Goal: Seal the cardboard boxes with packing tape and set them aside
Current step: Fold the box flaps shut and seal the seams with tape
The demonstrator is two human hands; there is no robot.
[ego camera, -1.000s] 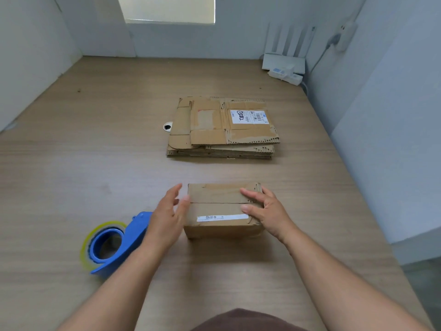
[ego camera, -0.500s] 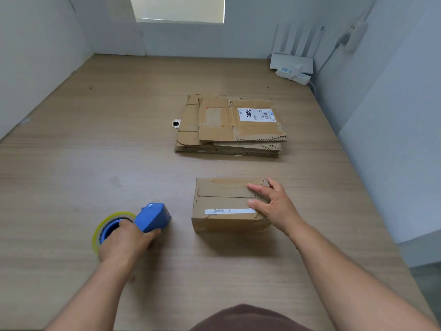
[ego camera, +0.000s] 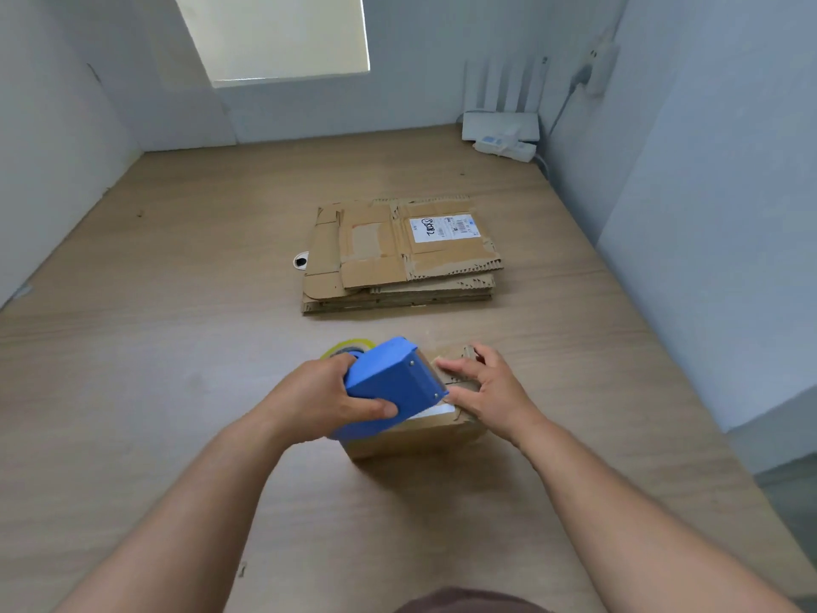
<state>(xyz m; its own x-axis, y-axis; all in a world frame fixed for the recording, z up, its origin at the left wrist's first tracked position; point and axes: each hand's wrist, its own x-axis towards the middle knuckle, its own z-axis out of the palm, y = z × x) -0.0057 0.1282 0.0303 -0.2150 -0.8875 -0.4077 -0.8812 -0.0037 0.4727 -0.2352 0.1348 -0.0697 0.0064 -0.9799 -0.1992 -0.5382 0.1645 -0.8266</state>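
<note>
A small closed cardboard box sits on the wooden table in front of me, mostly hidden by what is above it. My left hand grips a blue tape dispenser with a yellow-edged tape roll and holds it over the box's top, its front end pointing right. My right hand rests on the right part of the box top with fingers spread and fairly straight, just beside the dispenser's front end.
A stack of flattened cardboard boxes with a white label lies farther back on the table. A small round white thing lies at its left. A white router and power strip stand in the far right corner. Walls close in left and right.
My left hand left the box, took hold of the tape dispenser on the table at the left, and lifted it over the box. My right hand stayed on the box.
</note>
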